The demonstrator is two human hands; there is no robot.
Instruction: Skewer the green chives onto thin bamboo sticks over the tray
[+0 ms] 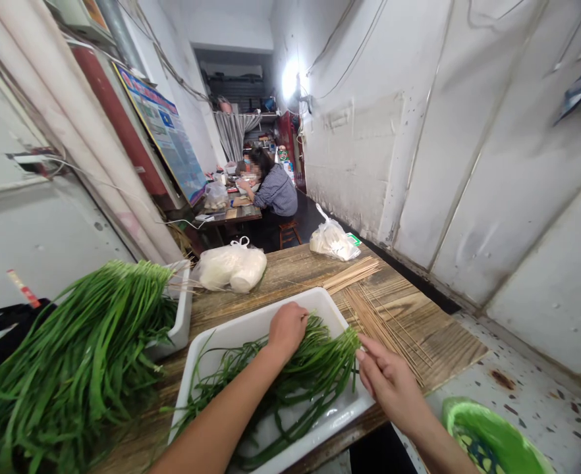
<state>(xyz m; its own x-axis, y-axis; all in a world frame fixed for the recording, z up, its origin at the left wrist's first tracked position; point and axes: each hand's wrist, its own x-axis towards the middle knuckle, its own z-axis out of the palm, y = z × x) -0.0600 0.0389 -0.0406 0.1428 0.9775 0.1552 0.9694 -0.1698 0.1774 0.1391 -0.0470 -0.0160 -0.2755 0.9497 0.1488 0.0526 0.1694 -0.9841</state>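
Greens (337, 361) lay in the white tray (241, 324), their long axis slanting, ribbon-like leaves trailing left, pale ends pointing right. The right hand's (392, 378) fingers curled at those ends; the left hand's (286, 331) bunched above; neither pinch could be told. Thin skewers (384, 329) crossed the grained wooden table (283, 276) beside scuffed white walls (369, 141).

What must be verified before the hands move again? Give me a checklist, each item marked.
1. Left hand over the white tray: ok.
2. Left hand's grip: cannot tell, it is hidden.
3. Right hand at the stalk ends of the greens: ok.
4. Greens wholly inside the white tray: not ok, some leaves poke past its left rim.
5. Wooden sticks outside the white tray, on the table: ok.
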